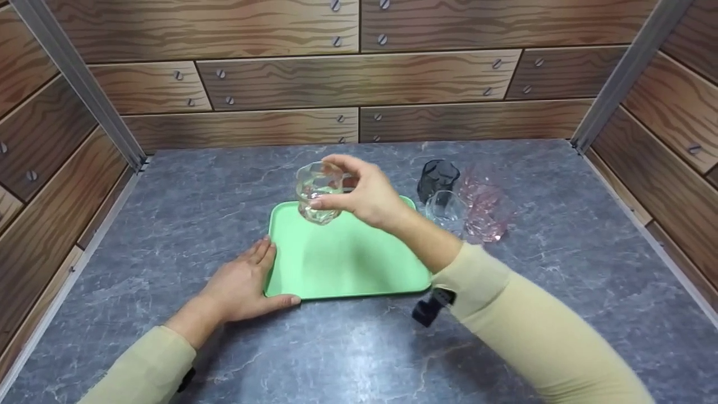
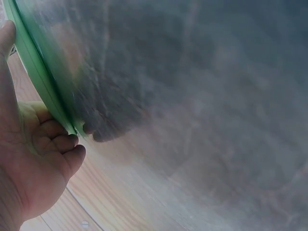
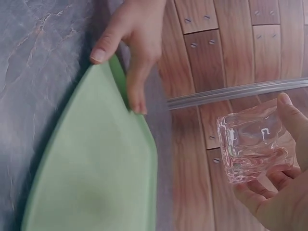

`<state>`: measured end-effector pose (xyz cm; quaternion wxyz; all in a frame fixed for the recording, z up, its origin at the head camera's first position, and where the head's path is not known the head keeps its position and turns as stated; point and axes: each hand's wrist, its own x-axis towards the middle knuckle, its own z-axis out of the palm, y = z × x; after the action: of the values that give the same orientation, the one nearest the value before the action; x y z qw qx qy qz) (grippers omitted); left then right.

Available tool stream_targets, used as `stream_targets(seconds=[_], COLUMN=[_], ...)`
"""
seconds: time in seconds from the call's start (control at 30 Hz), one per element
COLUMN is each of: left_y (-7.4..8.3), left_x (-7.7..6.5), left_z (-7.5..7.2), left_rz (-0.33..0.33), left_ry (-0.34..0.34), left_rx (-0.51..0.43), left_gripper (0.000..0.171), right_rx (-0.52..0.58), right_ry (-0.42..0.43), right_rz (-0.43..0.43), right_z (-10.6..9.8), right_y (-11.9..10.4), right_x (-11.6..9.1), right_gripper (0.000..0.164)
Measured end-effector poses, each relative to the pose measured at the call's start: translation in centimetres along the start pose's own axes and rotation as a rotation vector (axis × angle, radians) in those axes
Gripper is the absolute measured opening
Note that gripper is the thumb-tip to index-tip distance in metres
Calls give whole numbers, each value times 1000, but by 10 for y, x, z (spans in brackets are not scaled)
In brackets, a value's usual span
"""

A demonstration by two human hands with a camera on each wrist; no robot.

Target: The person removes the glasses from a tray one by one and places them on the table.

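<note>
My right hand (image 1: 370, 193) holds a clear faceted glass (image 1: 318, 193) upright over the back left part of a green tray (image 1: 348, 264), thumb on the near side. In the right wrist view, the same glass (image 3: 252, 142) shows between thumb and fingers and looks pinkish. My left hand (image 1: 241, 283) spans the tray's front left corner. Its fingers lie along the left rim and its thumb touches the front edge. In the left wrist view, the fingertips (image 2: 72, 142) meet the green rim (image 2: 43, 72).
Right of the tray, a dark grey glass (image 1: 437, 178), a clear glass (image 1: 445, 210) and pink glasses (image 1: 487, 210) stand close together. They are on a grey marbled table (image 1: 359, 348). Wood-patterned panels (image 1: 359, 78) enclose the back and sides.
</note>
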<state>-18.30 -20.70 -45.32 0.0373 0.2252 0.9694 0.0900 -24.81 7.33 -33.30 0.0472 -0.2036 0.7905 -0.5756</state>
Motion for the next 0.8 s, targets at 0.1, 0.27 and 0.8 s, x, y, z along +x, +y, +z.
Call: stream_targets(seconds=[0.1,0.27,0.8], left_y=[-1,0,0], left_x=[0,-1,0], left_z=[0,0,-2], left_rz=[-2,0,8], left_ry=[-2,0,4], left_rx=[1,-1,-14], left_gripper=[125,126,125], right_rx=[-8,-5,-105], right_ry=[-3,-3,76], right_rz=[-2,15,97], right_z=[-15,-42,-141], right_y=[-6,-10,1], right_x=[-9,-27,-91], right_gripper=[78,81,85])
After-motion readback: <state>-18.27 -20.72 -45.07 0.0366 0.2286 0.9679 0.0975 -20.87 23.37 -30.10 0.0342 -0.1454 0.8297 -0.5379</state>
